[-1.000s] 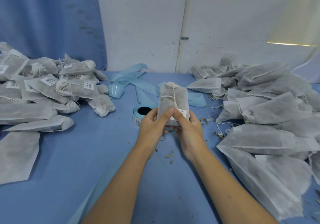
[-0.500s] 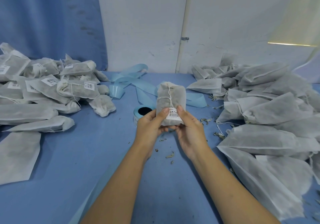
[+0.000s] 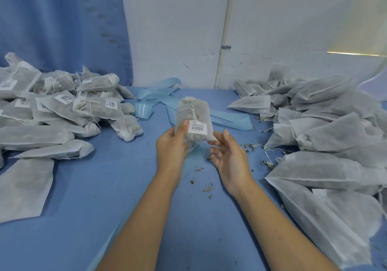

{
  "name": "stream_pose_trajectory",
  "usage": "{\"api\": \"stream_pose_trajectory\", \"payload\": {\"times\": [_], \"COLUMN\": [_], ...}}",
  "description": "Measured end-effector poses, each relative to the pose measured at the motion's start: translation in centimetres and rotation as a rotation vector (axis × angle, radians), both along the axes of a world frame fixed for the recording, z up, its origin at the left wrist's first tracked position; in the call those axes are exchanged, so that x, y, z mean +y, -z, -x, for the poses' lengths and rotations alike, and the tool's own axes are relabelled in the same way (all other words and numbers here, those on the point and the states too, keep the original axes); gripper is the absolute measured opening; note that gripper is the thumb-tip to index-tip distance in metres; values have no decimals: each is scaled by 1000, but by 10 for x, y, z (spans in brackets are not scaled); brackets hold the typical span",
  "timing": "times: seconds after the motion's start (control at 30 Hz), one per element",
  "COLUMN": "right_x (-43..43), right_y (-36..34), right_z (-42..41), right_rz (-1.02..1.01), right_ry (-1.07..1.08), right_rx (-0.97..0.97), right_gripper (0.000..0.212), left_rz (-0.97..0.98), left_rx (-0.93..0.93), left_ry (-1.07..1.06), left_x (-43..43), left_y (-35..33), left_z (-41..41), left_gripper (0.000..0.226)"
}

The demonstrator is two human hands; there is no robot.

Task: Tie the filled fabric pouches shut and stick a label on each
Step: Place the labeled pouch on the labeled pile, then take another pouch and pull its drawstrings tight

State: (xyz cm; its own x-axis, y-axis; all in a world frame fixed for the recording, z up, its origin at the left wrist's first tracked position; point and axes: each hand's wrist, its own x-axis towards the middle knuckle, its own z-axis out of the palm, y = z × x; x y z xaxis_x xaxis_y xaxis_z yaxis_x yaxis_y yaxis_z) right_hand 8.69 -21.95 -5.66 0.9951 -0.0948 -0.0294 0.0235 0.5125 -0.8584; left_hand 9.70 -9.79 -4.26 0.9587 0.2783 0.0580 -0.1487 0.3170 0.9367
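Letting go with my right hand (image 3: 228, 155), I now hold its fingers spread and loose just beside the near right corner of the pouch (image 3: 193, 111), where a moment ago its thumb was pressing the barcode label (image 3: 196, 126) down. My left hand (image 3: 171, 145) alone grips the tied pouch upright above the middle of the blue table (image 3: 104, 187), thumb on its front beside the label, which sits flat. I judge this one finished and ready for the labelled pile (image 3: 62, 107) at far left. Its translucent fabric shows dark dried plant matter, with string cinched round the neck. The heap on the right (image 3: 335, 134) holds filled pouches with no labels that I can see.
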Motion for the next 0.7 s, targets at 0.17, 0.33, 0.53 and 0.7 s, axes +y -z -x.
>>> {"api": "stream_pose_trajectory", "payload": {"times": [0.17, 0.33, 0.53, 0.7], "right_x": [0, -1, -5, -15], "right_y": [6, 6, 4, 5], "right_z": [-2, -2, -5, -10], "right_rz": [80, 82, -118, -408], "right_ry": [-10, -12, -9, -29], "right_rx": [0, 23, 85, 125], "right_gripper": [29, 29, 26, 33], "left_rz": [531, 475, 158, -155], "left_rx": [-223, -169, -156, -136], "left_ry": [102, 165, 221, 265], "left_x": [17, 9, -8, -47], "left_y": [-8, -3, -19, -20], "left_z": [-11, -5, 7, 12], "left_gripper": [64, 60, 15, 18]}}
